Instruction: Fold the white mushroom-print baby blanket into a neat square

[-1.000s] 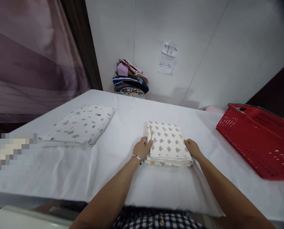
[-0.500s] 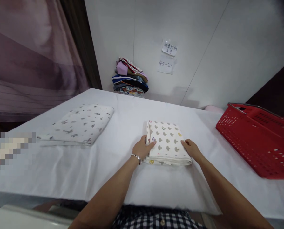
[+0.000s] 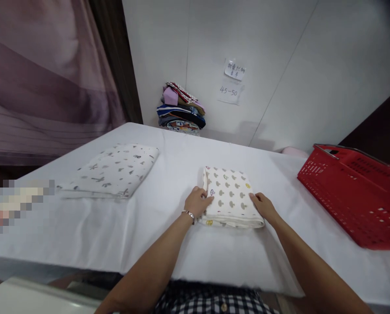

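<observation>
Resting on the white table cover (image 3: 188, 165), a little right of its middle and close to the person's edge, is a folded cream cloth (image 3: 229, 196) printed with small grey mushroom shapes and a few coloured ones. The cloth is lying flat as a thick, layered rectangle, and its long axis is running away from the person, tilting slightly toward the left as it goes back toward the wall; its short, stacked edge is facing the person.

The left hand (image 3: 199, 202), with a metal bracelet (image 3: 190, 214) at the wrist, is pressing against the cloth's left side near the front corner, its fingers curling loosely onto the top layer. The right hand (image 3: 263, 206) is lying against the right front corner, fingers fairly flat and touching the edge. Neither hand is lifting the cloth; both are bracketing it from the sides, half open.

Well apart to the left, a larger folded white cloth (image 3: 111, 171) with grey marks is lying flat, its long axis slanting back to the right. A red plastic basket (image 3: 355, 196) is sitting at the right edge of the table. A pile of folded clothes (image 3: 181, 108) is standing against the far wall, beside two paper notes (image 3: 231, 80).
</observation>
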A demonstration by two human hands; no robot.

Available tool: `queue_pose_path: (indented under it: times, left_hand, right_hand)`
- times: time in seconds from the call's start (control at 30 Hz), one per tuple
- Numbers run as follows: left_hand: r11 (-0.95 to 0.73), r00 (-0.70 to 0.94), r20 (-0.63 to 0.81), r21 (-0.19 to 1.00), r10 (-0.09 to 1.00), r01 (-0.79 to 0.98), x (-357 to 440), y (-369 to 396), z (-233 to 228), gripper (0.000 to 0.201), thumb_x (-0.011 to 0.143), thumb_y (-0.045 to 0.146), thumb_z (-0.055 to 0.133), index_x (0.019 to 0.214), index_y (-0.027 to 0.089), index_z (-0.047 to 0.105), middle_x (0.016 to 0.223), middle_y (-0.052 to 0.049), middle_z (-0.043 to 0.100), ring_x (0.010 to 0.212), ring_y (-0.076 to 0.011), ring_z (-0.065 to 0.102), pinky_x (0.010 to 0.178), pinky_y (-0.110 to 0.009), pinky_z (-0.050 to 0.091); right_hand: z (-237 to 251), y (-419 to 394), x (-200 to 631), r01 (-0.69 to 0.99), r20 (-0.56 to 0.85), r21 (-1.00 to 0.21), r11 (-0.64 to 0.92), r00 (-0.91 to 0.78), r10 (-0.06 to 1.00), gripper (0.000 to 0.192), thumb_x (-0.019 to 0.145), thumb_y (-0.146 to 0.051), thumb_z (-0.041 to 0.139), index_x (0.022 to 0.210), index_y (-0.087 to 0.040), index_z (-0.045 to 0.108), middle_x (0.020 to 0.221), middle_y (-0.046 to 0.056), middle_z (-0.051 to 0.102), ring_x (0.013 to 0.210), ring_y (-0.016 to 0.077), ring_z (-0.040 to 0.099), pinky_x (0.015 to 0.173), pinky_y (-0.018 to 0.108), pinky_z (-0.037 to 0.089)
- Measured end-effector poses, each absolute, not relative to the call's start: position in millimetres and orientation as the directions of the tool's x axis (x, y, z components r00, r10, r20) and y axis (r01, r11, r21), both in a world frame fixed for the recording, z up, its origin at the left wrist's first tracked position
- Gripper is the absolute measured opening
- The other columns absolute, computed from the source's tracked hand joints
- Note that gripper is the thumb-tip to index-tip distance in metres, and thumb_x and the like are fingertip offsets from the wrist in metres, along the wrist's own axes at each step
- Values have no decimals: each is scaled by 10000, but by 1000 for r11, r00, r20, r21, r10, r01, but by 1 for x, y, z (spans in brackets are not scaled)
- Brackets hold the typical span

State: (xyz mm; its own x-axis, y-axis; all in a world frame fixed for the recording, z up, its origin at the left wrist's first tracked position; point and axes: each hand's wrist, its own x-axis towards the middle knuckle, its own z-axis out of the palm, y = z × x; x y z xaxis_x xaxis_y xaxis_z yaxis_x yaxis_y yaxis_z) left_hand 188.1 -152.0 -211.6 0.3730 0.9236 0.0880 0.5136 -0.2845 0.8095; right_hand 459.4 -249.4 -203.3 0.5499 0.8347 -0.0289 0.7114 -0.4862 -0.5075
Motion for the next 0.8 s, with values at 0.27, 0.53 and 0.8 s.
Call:
queue_pose_path:
  times: [0.27, 0.53, 0.8]
  left_hand:
    - [-154, 209, 75, 907, 975, 392, 186, -142, -217, 176, 670, 181, 513, 519, 180, 421, 671, 29, 443, 621, -102, 455, 603, -238, 351]
    - [-179, 298, 13, 824, 955, 538, 188, -145, -216, 195, 655, 204, 494, 495, 180, 386, 667, 13, 488, 641, -117, 460, 608, -242, 336]
    - [-181, 297, -1, 790, 955, 586, 187, -144, -217, 195, 659, 216, 493, 489, 182, 402, 698, 3, 542, 671, -127, 498, 622, -245, 352]
  right_hand:
    - [-197, -252, 448, 678, -53, -521, -518, 580, 813, 450, 803, -597, 411, 945, -197, 560, 817, 45, 641, 737, 183, 594, 672, 286, 425]
    - [-192, -247, 456, 799, -3, -388, -460, 498, 867, 526, 834, -519, 414, 1199, -148, 494, 1156, 128, 582, 992, 239, 566, 844, 351, 423]
    - [-185, -193, 405, 964, 117, -264, 13, 19, 993, 526, 853, -381, 410, 1335, -171, 411, 1410, 99, 384, 1314, 247, 303, 1078, 411, 228]
